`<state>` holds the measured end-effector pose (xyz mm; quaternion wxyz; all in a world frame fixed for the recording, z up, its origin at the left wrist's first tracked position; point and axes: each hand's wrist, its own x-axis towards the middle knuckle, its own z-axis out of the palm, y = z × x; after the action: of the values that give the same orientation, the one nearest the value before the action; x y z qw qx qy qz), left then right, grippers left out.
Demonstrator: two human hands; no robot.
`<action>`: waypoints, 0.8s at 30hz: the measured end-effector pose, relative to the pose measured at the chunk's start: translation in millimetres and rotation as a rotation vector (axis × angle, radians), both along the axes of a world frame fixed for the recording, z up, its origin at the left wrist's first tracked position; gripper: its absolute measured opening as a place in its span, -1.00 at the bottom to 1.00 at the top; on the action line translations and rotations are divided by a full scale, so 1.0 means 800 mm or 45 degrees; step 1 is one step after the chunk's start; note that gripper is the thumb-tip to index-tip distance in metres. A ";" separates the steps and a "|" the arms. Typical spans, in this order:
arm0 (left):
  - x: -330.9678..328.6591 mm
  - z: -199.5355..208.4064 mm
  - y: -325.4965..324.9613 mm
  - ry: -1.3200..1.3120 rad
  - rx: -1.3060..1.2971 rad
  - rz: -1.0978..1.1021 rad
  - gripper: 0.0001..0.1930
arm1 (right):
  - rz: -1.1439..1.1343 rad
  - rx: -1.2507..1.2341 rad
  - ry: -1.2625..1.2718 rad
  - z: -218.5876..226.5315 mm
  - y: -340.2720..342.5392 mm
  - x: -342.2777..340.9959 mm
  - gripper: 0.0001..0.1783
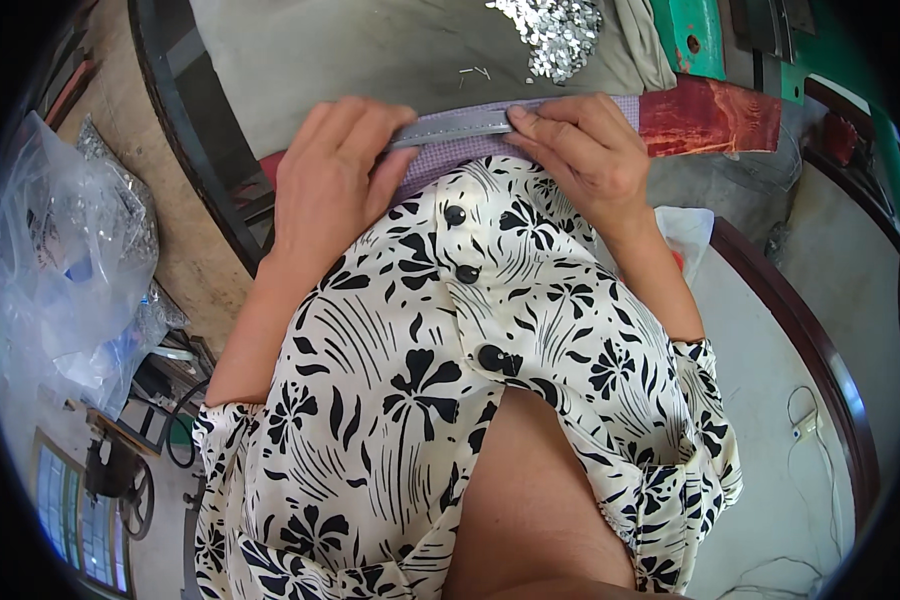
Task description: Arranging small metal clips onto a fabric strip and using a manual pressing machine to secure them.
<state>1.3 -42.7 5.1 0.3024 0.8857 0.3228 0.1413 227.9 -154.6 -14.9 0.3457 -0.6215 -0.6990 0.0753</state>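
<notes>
A narrow grey strip with a row of light stitches (455, 128) is stretched between my two hands, close in front of my body. Its left end lies between the fingers and thumb of my left hand (332, 175). At the other end, my right hand (592, 155) pinches the strip between thumb and forefinger. Under it shows a purple checked cloth (432, 165). Just beyond my hands spreads a grey-green cloth (370, 55), with a heap of small shiny silver pieces (562, 40) and a few thin pale bits (475, 73) on it.
A red wood-patterned panel (710, 118) and a green metal part (692, 40) are at the right. Clear plastic bags (70, 270) hang or stand at the left, above a machine with a handwheel (140, 498). A dark curved frame edge (185, 140) runs beside the cloth.
</notes>
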 end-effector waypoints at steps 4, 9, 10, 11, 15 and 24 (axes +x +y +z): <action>0.002 0.004 -0.002 0.047 -0.029 0.001 -0.75 | -0.108 -0.164 0.237 0.009 -0.006 0.024 -0.73; 0.001 0.003 -0.004 -0.013 0.025 -0.036 -0.73 | -0.265 -0.266 0.394 0.012 -0.037 0.043 -0.82; 0.001 0.003 -0.004 -0.008 0.045 -0.048 -0.72 | -0.261 -0.280 0.383 0.013 -0.041 0.042 -0.83; 0.002 0.001 -0.004 -0.024 0.081 -0.063 -0.70 | -0.272 -0.319 0.359 0.016 -0.041 0.040 -0.81; 0.003 0.000 -0.007 0.000 0.111 -0.046 -0.72 | -0.200 -0.344 0.276 0.016 -0.035 0.043 -0.82; 0.003 -0.003 -0.007 -0.015 0.131 -0.038 -0.72 | -0.182 -0.367 0.000 0.023 -0.024 0.034 -0.83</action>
<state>4.0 -48.4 2.7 0.2604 0.9039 0.3002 0.1585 255.3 -173.7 3.4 0.2575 -0.7128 -0.6349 0.1498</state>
